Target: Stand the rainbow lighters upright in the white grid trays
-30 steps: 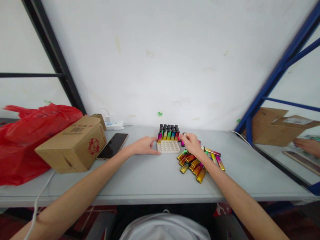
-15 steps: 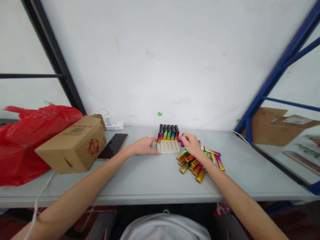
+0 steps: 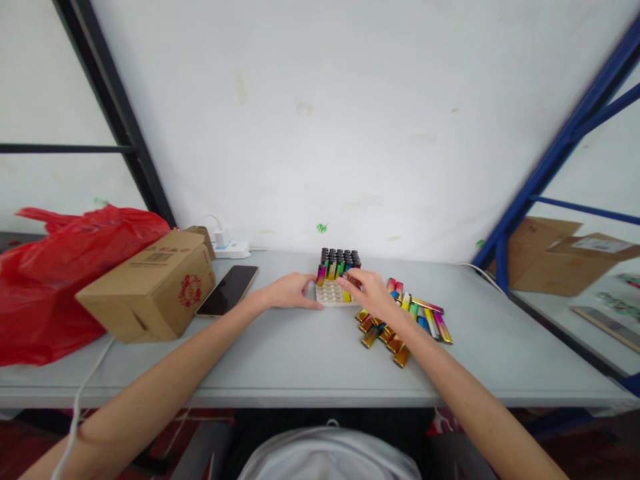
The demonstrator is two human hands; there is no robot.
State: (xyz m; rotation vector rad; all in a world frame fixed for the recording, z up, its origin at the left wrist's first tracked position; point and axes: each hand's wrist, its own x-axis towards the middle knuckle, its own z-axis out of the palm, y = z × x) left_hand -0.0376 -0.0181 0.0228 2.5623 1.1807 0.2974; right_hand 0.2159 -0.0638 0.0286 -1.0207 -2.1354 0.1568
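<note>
Here, the right hand (image 3: 369, 291) holds a lighter (image 3: 347, 296) upright, yellow end down

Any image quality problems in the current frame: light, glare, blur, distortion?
Head view: light on the wall soft and fairly even; small glints on the loose lighters; wide-angle distortion, with the black post and blue post leaning outward; fine detail soft at the right hand, so its grip is hard to read.
</note>
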